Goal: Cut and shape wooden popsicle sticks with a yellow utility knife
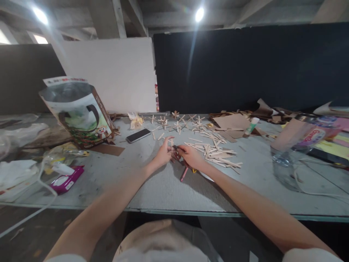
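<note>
My left hand (163,153) is closed near the middle of the table, its fingers round what looks like a short pale wooden stick (172,142). Beside it, my right hand (193,156) is closed, with a small dark object (175,147) at its fingertips that I cannot make out. The fingertips of both hands almost meet. Below the right hand shows a pink rod-like thing (184,174), with a bit of yellow (194,170) near it; the hand partly hides both. A loose pile of flat wooden sticks (218,154) lies just to the right.
Star-shaped stick pieces (178,126) stand toward the back. A phone (138,135) and a large printed bag (84,116) are on the left, with a purple device (67,180) and cable nearer. On the right are a glue stick (251,126), brown cardboard (230,122) and a clear bottle (285,160).
</note>
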The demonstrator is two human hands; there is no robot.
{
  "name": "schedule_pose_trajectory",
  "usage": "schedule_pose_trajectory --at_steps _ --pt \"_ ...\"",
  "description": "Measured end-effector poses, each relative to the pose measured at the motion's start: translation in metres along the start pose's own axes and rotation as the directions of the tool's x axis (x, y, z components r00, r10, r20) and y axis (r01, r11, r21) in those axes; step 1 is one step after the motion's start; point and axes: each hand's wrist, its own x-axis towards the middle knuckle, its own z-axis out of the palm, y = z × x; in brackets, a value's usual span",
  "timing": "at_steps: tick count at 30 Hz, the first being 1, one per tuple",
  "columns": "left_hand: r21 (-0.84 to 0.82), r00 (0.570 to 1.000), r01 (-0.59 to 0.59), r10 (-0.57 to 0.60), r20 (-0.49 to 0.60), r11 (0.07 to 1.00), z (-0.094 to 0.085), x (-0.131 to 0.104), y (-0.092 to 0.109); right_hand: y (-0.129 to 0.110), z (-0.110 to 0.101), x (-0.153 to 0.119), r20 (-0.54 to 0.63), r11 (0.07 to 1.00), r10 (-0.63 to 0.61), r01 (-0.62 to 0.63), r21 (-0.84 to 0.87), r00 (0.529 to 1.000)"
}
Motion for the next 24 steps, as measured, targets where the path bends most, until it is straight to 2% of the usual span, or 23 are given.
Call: schedule_pose_trajectory --at_steps 8,24 --pt "0.05 1.0 -0.027 0.027 0.007 0.998 0.002 -0.003 -0.001 0.0 -0.003 0.002 0.011 1.0 0.026 -0.026 -0.014 1.0" --pt "0.08 0.996 -0.074 0.07 0.054 0.994 -0.002 -0.002 -0.001 0.001 -0.017 0.006 0.082 0.995 -0.046 0.053 -0.087 0.996"
